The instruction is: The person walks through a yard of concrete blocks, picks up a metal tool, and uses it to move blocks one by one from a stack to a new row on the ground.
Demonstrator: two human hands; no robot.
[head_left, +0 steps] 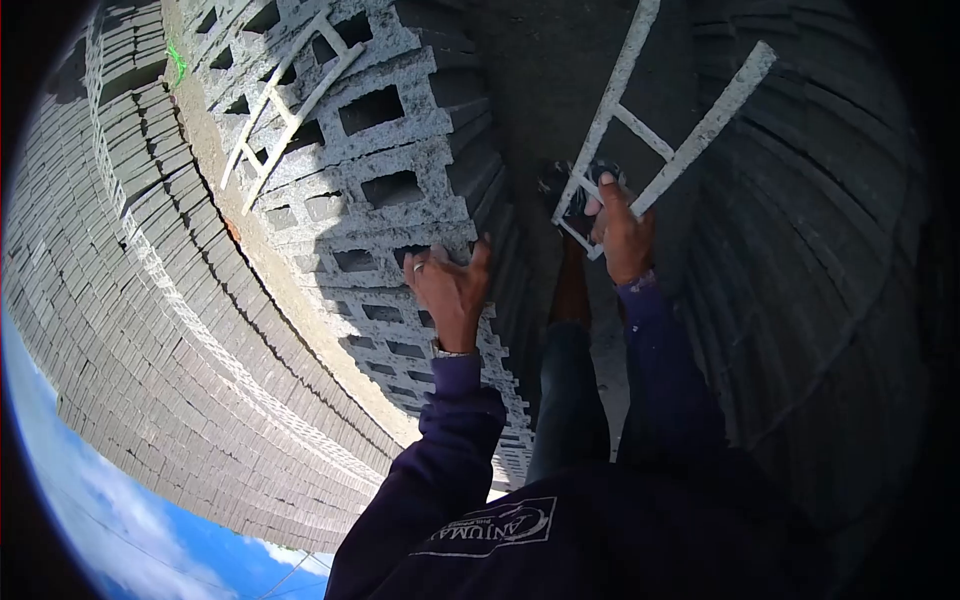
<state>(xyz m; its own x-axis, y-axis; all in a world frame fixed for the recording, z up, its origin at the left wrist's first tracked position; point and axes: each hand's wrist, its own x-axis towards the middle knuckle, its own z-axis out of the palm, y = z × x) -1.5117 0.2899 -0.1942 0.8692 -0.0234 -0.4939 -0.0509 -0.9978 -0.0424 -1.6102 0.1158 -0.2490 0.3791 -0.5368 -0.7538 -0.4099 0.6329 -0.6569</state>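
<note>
My left hand [447, 290], with a ring on one finger, is on the top of a stack of grey hollow concrete blocks [440, 190]. Its fingers bend over a block's hollow and the thumb lies near the block's outer edge, so it grips that block. In my right hand [627, 235] is a whitish, ladder-like metal frame [622, 85] with two long bars and short crosspieces. The fingers wrap round one bar near its lower end, the long ends pointing away from me. Part of the grip is hidden behind the hand.
A similar whitish frame [290, 115] lies on the blocks at the upper left. Large block stacks [200, 330] stand at the left beyond a pale strip of ground. Another dark wall of stacked blocks [800, 200] rises at the right. My legs [570, 410] are in the narrow gap between.
</note>
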